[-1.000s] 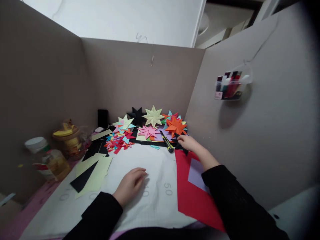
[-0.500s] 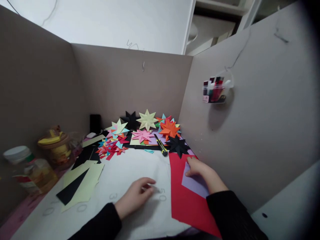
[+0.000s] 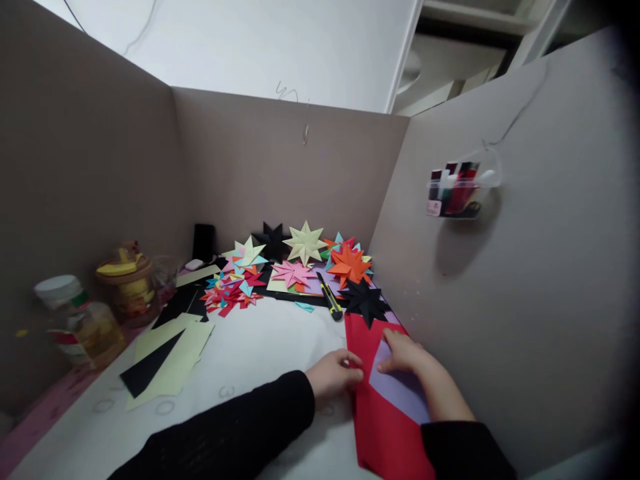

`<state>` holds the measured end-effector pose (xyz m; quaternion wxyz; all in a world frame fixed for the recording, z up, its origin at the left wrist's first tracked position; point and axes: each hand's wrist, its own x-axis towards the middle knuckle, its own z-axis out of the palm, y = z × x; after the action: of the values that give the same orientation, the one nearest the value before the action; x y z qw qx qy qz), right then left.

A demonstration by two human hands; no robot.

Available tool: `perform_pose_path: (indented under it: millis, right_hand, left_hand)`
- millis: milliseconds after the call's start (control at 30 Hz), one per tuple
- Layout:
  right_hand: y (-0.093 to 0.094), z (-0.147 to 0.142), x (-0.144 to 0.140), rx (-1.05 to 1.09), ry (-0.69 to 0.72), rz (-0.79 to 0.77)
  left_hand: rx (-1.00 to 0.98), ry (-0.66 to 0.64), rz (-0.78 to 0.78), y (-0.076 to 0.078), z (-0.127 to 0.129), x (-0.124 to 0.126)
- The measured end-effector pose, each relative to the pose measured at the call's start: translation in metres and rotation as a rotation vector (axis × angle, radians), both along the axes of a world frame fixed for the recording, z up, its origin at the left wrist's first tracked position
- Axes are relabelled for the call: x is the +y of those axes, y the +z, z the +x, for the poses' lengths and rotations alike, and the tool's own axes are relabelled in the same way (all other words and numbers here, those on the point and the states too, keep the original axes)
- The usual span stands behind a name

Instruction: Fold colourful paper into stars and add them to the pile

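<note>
Desk enclosed on three sides by grey-brown cardboard panels (image 3: 280,167). White work sheet (image 3: 260,347) covers the middle of the desk, with pencilled numbers faint along its near edge.

Left hand (image 3: 334,375): reaches across from the left in a black sleeve, fingertips at the left edge of the red paper sheet (image 3: 385,427). Fingers curled together at that edge; whether they pinch the paper or only press it cannot be told from this angle.

Right hand (image 3: 404,353): lies flat, fingers spread and open, on the lilac paper (image 3: 403,393) that sits on top of the red sheet. Nothing held in it.

The red sheet lies at the right front of the desk, hard by the right panel, its far corner touching a black paper star (image 3: 365,301).

Just beyond, a yellow-and-black utility knife (image 3: 330,301) lies between the black star and the white sheet. Behind it, a cluster of folded stars: orange (image 3: 349,265), pale yellow (image 3: 305,241), pink (image 3: 293,272). Loose coloured scraps (image 3: 230,293) to their left.

Left front: pale yellow and black paper offcuts (image 3: 167,353). Far left: two jars (image 3: 100,313), contents unclear. A clear holder of pens (image 3: 457,190) hangs on the right panel.
</note>
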<state>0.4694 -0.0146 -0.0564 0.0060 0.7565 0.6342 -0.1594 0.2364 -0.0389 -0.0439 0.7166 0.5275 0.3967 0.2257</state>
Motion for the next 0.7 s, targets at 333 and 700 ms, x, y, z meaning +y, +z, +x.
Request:
perform_pose_path:
  millis: [333,700]
  right_hand:
    - [0.011,-0.012,-0.002,-0.049,0.056,-0.109]
    - [0.017,-0.014,-0.019,0.155,0.078,-0.054]
  left_hand:
    - [0.244,-0.149,0.357,-0.012,0.000,-0.005]
    - [0.255,-0.215,0.280,0.001,-0.054,-0.015]
